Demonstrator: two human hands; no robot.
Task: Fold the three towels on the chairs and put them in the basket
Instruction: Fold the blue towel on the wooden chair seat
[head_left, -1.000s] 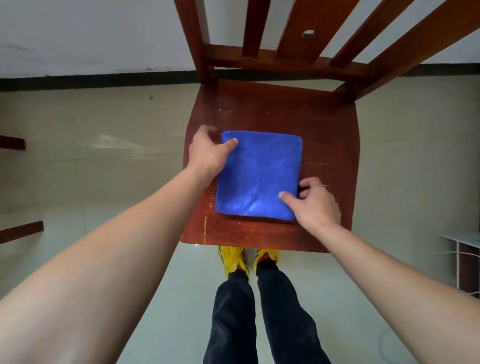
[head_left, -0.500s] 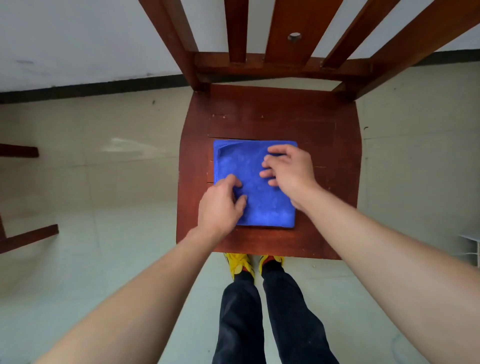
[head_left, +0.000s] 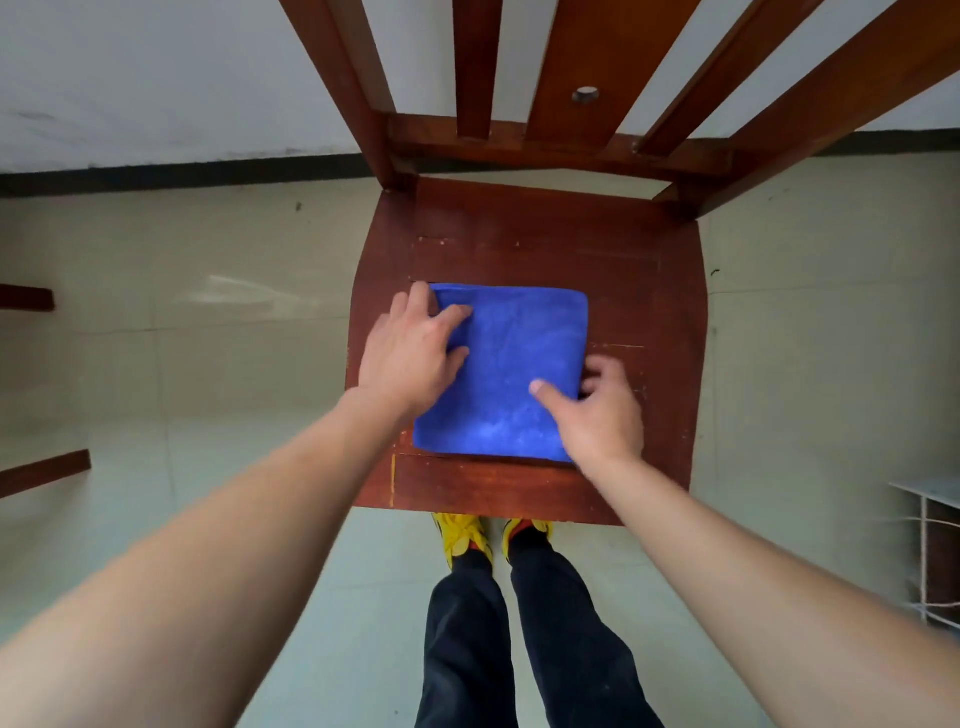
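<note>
A blue towel, folded into a flat square, lies on the seat of a brown wooden chair. My left hand rests on the towel's left edge, index finger and thumb lying on the cloth, the other fingers by its far left corner. My right hand is at the towel's right edge: the thumb lies on top and the fingers curl against the side, pinching the edge. No basket is in view.
The chair's slatted back rises at the far side. My legs and yellow shoes stand at the seat's front edge. Brown wooden bars show at the left, and a white wire-framed stand at the right edge.
Both hands left the middle of the towel, where they pressed half a second ago. The left went to the left edge, the right to the right edge. The towel lies flat.
</note>
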